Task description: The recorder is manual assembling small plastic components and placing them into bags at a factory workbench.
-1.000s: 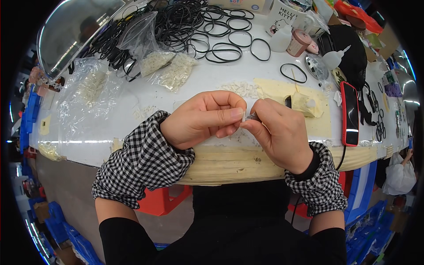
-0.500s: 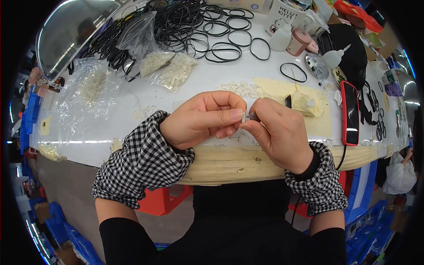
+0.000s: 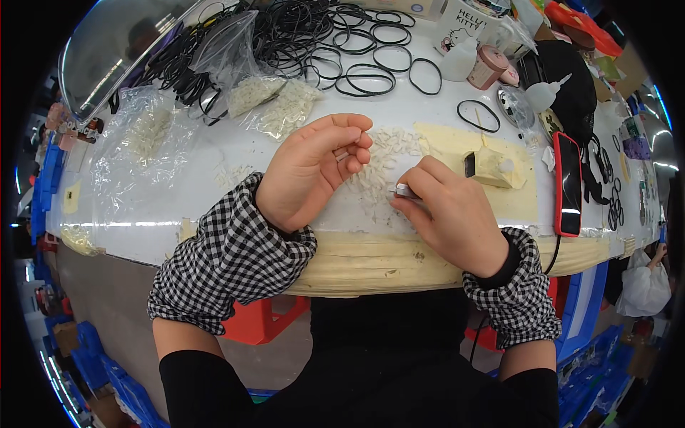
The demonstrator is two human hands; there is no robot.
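My right hand (image 3: 446, 210) is closed around a small silver metal tool (image 3: 406, 190), whose short thin tip points left past my thumb and forefinger. Its exact kind is hidden in the grip. My left hand (image 3: 310, 167) hovers to the left with loosely curled fingers, and I see nothing between them. Beyond and between the hands lies a loose heap of small off-white pieces (image 3: 389, 146) on the white table (image 3: 214, 214). A few more such pieces (image 3: 232, 175) are scattered left of my left wrist.
Clear bags (image 3: 285, 107) of similar pieces and a tangle of black bands (image 3: 285, 28) lie farther back. Yellow tape-covered paper (image 3: 517, 200) holds a wrapped block (image 3: 496, 167). A red-cased phone (image 3: 567, 184), squeeze bottles (image 3: 544, 94) and a pink jar (image 3: 488, 66) stand right.
My hands have moved apart. The left went up and left and no longer shows the small whitish piece it was pinching; the right, still with the metal tool, shifted slightly down.
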